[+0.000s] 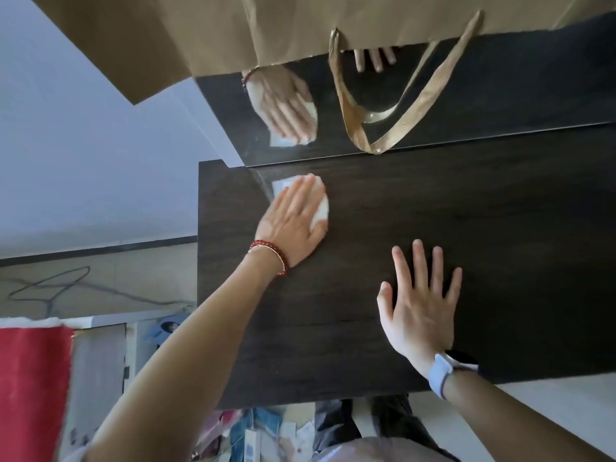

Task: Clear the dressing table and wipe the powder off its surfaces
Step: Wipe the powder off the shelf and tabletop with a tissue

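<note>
Dark wood grain fills most of what you see: the dressing table (433, 228) top, already free of loose items, with a mirror (500, 95) standing along its far edge. Furthest left, beyond your left hand and off the table, a red cloth (30, 388) hangs low, and a grey cable (50, 285) trails over the floor above it.

Your left hand (293, 221), a red bead bracelet (270, 255) at its wrist, lies flat with straight fingers pressing a white wipe (320, 208) onto the tabletop near the far left corner, just in front of the mirror. Nothing is curled round the wipe; the flat palm spreads pressure, which suits dragging powder along. A pale streak just past your fingertips looks like powder yet to be lifted, though that is a judgement.

To the right and nearer your body, your right hand (420, 305), with a watch (453, 361) on its wrist, rests open on bare wood, fingers spread and holding nothing, probably bracing you as you lean.

Beyond both hands, a brown paper bag (233, 35) hangs over the mirror's top, its gold ribbon handle (353, 115) looping down the glass between your hands' reflections.
</note>
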A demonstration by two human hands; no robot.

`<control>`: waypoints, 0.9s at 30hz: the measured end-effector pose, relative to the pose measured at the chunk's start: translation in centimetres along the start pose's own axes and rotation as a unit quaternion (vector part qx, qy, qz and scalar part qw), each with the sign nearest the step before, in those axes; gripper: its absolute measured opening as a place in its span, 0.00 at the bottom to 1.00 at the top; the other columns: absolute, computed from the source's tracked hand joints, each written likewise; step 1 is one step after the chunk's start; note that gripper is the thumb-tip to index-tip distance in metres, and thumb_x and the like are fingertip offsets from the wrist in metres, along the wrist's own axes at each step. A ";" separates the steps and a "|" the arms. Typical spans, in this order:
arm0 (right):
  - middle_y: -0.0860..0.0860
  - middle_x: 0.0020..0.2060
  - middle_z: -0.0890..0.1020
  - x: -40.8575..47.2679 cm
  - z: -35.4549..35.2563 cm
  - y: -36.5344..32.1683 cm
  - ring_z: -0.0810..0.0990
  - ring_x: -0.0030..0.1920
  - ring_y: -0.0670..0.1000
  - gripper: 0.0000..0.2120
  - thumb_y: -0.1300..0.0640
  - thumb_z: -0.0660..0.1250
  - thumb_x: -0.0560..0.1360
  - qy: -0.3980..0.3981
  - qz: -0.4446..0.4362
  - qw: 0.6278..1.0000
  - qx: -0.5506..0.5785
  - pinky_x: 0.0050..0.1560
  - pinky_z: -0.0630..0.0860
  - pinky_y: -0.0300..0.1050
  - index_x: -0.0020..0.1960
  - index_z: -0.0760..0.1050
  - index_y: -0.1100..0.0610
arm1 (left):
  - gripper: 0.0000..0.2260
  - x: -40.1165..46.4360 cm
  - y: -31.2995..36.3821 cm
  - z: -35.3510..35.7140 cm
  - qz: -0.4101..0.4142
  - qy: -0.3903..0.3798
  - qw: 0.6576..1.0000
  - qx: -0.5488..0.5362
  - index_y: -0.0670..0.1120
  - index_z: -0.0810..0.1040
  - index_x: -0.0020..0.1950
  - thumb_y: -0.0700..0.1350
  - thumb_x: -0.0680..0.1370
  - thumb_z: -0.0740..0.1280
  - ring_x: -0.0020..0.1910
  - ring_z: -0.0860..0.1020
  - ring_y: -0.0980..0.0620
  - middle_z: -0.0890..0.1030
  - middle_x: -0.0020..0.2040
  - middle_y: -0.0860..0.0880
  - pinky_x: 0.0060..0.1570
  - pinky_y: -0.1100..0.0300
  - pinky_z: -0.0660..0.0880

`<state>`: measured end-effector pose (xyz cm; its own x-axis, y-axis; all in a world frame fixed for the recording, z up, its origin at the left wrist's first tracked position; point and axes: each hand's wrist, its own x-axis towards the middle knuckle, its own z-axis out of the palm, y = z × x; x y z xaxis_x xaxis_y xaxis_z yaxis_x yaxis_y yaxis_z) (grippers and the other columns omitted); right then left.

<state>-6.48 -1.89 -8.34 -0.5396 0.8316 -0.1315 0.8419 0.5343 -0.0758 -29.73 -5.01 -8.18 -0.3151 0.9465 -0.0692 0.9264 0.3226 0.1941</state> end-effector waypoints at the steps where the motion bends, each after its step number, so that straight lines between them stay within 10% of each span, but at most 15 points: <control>1: 0.58 0.72 0.63 0.0 0.0 0.0 0.56 0.73 0.62 0.27 0.46 0.49 0.74 0.000 0.000 1.000 0.003 0.69 0.53 0.68 0.71 0.58 0.51 | 0.26 0.0 -1.3 -0.4 -0.041 0.008 0.999 -0.013 0.44 0.52 0.74 0.50 0.78 0.56 0.75 0.50 0.46 0.54 0.76 0.43 0.72 0.55 0.45; 8: 0.58 0.72 0.64 0.0 -0.1 -0.1 0.57 0.73 0.62 0.28 0.46 0.49 0.73 -0.005 0.009 1.000 -0.005 0.68 0.55 0.69 0.71 0.58 0.51 | 0.25 -3.5 -7.8 -2.0 -0.304 0.002 0.952 -0.041 0.43 0.45 0.74 0.48 0.79 0.48 0.75 0.43 0.45 0.46 0.76 0.44 0.73 0.49 0.43; 18: 0.58 0.71 0.65 0.0 -0.1 -0.1 0.58 0.72 0.63 0.27 0.47 0.49 0.73 0.012 0.007 1.000 0.001 0.68 0.55 0.68 0.70 0.60 0.52 | 0.26 3.2 0.9 -0.2 -0.014 -0.044 0.999 0.012 0.45 0.45 0.74 0.52 0.80 0.49 0.75 0.44 0.48 0.47 0.77 0.45 0.71 0.54 0.40; 27: 0.59 0.71 0.65 -0.1 -0.4 -0.4 0.58 0.72 0.63 0.27 0.47 0.49 0.72 0.017 0.010 1.000 0.007 0.68 0.55 0.69 0.71 0.60 0.53 | 0.26 -4.6 -6.6 -1.3 -0.157 -0.014 0.987 -0.021 0.43 0.46 0.74 0.50 0.80 0.51 0.75 0.44 0.47 0.47 0.76 0.43 0.71 0.54 0.41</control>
<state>-6.76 -2.09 -7.92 -0.5219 0.8472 -0.0990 0.8527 0.5152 -0.0864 -34.66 -11.53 -7.89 -0.5785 0.7998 -0.1601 0.7748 0.6002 0.1988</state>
